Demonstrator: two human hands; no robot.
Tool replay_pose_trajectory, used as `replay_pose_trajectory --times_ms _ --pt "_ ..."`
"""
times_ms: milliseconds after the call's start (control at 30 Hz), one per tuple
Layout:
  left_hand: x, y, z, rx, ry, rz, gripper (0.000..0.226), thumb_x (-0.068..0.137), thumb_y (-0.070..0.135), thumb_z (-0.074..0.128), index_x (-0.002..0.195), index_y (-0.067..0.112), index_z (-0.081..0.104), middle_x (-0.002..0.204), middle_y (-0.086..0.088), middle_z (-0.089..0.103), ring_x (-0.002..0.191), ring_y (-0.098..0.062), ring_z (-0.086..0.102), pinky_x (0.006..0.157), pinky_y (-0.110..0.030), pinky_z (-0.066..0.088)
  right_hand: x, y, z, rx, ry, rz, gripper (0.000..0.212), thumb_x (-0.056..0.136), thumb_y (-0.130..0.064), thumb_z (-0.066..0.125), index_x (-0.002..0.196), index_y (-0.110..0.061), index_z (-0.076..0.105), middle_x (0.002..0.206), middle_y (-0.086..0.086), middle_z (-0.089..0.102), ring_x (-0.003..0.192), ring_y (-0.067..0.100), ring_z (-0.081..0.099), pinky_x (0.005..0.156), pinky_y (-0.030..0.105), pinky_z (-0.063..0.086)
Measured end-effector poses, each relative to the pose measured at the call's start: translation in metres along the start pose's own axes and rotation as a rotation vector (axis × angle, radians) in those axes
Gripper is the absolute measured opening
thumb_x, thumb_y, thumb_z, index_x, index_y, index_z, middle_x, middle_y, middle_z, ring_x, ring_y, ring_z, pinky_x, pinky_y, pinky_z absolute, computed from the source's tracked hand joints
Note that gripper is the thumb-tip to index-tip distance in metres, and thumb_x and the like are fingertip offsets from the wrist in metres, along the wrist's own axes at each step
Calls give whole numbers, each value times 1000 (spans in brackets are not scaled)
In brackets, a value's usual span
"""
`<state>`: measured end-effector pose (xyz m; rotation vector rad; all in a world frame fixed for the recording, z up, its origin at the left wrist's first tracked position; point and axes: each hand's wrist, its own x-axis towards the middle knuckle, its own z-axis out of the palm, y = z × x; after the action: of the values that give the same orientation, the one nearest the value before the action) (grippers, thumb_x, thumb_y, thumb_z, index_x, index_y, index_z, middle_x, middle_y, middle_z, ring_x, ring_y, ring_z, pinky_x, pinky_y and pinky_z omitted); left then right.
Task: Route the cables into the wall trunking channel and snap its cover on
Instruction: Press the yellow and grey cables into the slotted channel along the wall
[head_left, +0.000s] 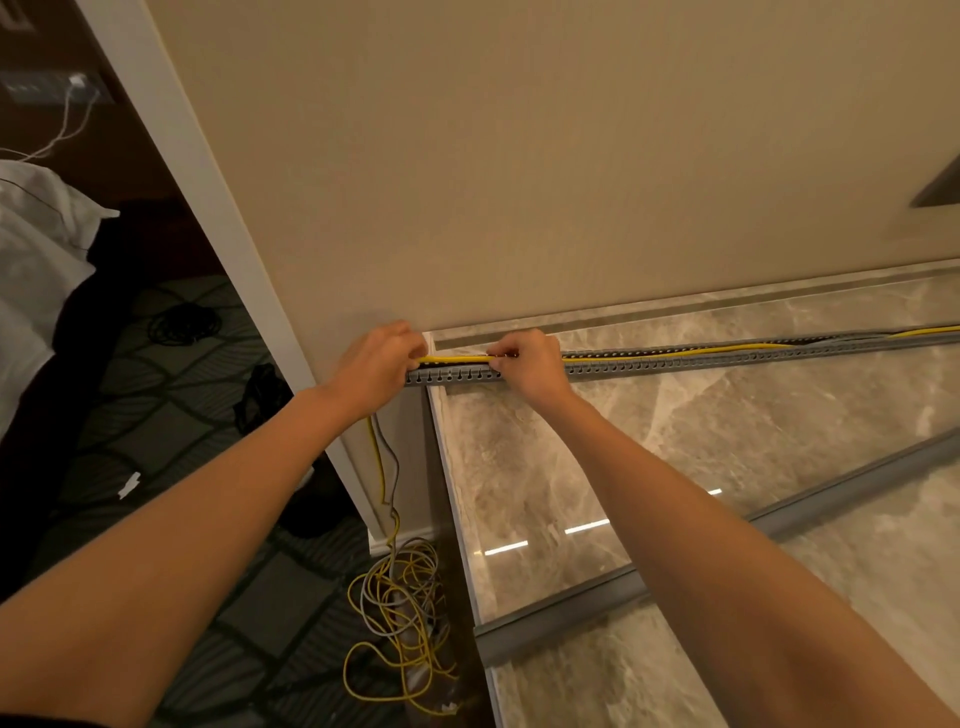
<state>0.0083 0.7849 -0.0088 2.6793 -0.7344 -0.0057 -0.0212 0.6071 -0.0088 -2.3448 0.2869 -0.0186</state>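
Right now both hands are working at the near end of the grey slotted trunking channel (675, 358), which is lying along the back of the marble table (727, 441) just beside the beige wall (519, 156). The left hand (376, 366) is closing around the yellow cable (452, 359) at the channel's end, where the cable is bending over the edge; the right hand (527, 364) is pinching the same cable a little further along and seems to be pressing it down between the slotted walls.

To do this well, the left hand should probably be feeding slack up from below while the right is seating the cable flat on the channel floor, working along in short runs so nothing is bulging above the rim (a proud cable would likely stop the cover snapping home). The grey cable (396, 467) hanging beside the yellow one, down towards the tangled coil (400, 608) on the floor, needs the same treatment. The cover (597, 608), a long grey strip, is waiting across the table nearer the camera, untouched.

Much is hard to judge: the fingers of both hands are curling away from view, so I cannot tell whether the grey cable is in either grip. Further right something dark is lying in the channel, but it is too small to name, and the channel's far end is cut off.
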Motion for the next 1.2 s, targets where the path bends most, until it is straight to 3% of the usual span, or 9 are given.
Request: replay_pose_trajectory --times_ms 233,400,500,567,833,1000,1100,1133,1200 --pt "9 28 7 71 -26 -7 15 84 -10 52 93 -6 63 106 -24 60 96 -35 57 76 -40 47 -2 10 -14 -45 -55 -23 27 90 3 53 112 -2 66 118 16 68 113 26 59 98 27 43" --pt "5 37 8 191 -35 27 16 86 -6 51 97 -9 61 109 -26 57 99 -37 56 69 -40 42 -4 15 -21 -67 -84 -75 29 89 4 52 113 -4 67 119 14 67 112 25 58 87 20 41" --pt "0 49 17 303 -25 68 21 87 -9 47 104 -10 59 113 -27 55 102 -40 55 75 -46 47 -9 27 -26 -189 -107 -179 33 88 7 49 115 -3 65 128 16 59 120 28 51 100 26 37" --pt "-1 62 24 430 -40 28 26 91 -2 43 116 -3 53 120 -20 52 109 -36 51 84 -44 46 -14 40 -28 -283 -68 -237 37 87 8 48 117 -4 64 124 17 55 119 30 48 99 30 37" --pt "7 77 35 609 -113 1 35 88 -2 53 122 2 47 124 -17 57 116 -31 53 98 -41 42 -14 32 -35 -383 -174 -123 42 85 -5 50 127 -6 55 127 17 55 118 33 50 98 37 40" --pt "7 73 28 481 -104 12 29 86 -8 50 114 0 53 118 -19 60 108 -34 56 85 -40 48 -12 27 -34 -421 -190 -70 37 85 -9 50 121 -2 58 126 18 54 115 35 51 93 39 43" --pt "-5 61 25 462 -11 43 27 65 -18 71 88 -6 62 91 -24 63 79 -38 63 59 -41 53 -11 28 -31 -440 -179 -71 38 88 -10 52 125 -2 55 127 17 52 118 34 48 95 38 42" --pt "-7 59 21 454 -16 13 25 64 -18 71 85 -6 63 89 -24 64 78 -38 63 58 -41 53 -12 28 -29 -449 -170 -75 37 88 -10 52 124 -1 54 127 17 52 118 34 47 96 39 41" --pt "-7 60 20 459 -71 -36 22 81 -13 55 100 -4 61 108 -21 61 99 -37 58 76 -42 49 -14 30 -27 -452 -160 -86 36 88 -10 54 123 0 51 126 18 51 117 36 46 98 40 39"
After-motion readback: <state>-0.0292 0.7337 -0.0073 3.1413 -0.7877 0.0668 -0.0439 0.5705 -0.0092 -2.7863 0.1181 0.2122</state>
